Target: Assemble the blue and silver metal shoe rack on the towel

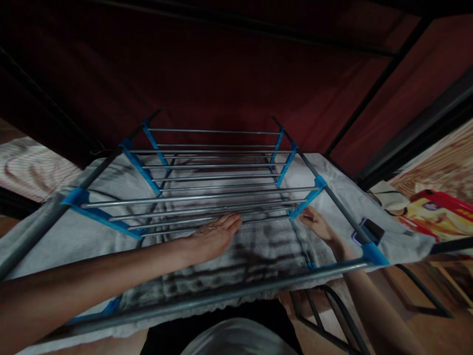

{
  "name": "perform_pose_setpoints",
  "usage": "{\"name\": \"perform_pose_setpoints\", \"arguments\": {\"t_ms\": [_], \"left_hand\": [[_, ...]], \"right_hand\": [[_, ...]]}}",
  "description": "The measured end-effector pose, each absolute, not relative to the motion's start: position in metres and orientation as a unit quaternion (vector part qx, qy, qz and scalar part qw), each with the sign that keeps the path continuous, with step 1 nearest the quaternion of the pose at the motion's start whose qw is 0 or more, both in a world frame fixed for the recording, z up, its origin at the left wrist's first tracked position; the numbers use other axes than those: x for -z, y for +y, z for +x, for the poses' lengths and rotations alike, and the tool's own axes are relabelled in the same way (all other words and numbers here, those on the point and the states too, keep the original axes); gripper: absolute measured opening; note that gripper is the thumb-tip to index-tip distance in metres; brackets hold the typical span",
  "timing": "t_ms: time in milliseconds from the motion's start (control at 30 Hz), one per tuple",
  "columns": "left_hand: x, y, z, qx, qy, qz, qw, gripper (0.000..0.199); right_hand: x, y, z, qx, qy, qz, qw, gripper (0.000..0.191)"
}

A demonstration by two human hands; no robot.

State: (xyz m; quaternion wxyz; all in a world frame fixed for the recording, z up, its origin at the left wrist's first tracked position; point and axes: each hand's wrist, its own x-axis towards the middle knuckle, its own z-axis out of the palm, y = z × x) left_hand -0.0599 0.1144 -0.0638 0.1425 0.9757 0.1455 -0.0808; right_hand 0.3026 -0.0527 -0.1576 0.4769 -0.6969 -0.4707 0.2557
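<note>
A shoe rack with grey metal rods (207, 198) and blue plastic brackets lies on a pale cloth (281, 251) in front of me. My left hand (216, 235) reaches in from the left, its fingers straight and flat at the lowest rods of the nearest tier. It grips nothing. My right hand (318, 224) is at the right side, its fingers slightly bent and apart beside the lower end of the nearest right blue bracket (306, 203). Whether its fingertips touch the bracket I cannot tell. A thick grey tube (236, 296) crosses in front of both forearms' reach.
Dark red fabric (236, 74) with black frame bars rises behind the rack. A phone (368, 231) lies on the cloth at the right. Beyond it is a red and yellow package (439, 214). A black metal frame (332, 315) stands below the cloth's edge.
</note>
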Motion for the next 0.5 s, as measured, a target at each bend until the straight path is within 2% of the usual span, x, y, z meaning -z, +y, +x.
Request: {"name": "perform_pose_setpoints", "arguments": {"t_ms": [200,333,500], "left_hand": [[0.086,0.121,-0.015,0.036,0.161,0.976,0.14,0.06],[0.094,0.126,0.018,0.054,0.172,0.97,0.161,0.056],[0.102,0.119,0.063,0.051,0.162,0.967,0.188,0.052]], "right_hand": [[0.171,-0.034,0.306,-0.249,-0.476,-0.698,0.472,0.039],[0.175,-0.032,0.314,-0.238,-0.479,-0.714,0.451,0.029],[0.175,-0.032,0.319,-0.265,-0.472,-0.715,0.442,0.032]]}}
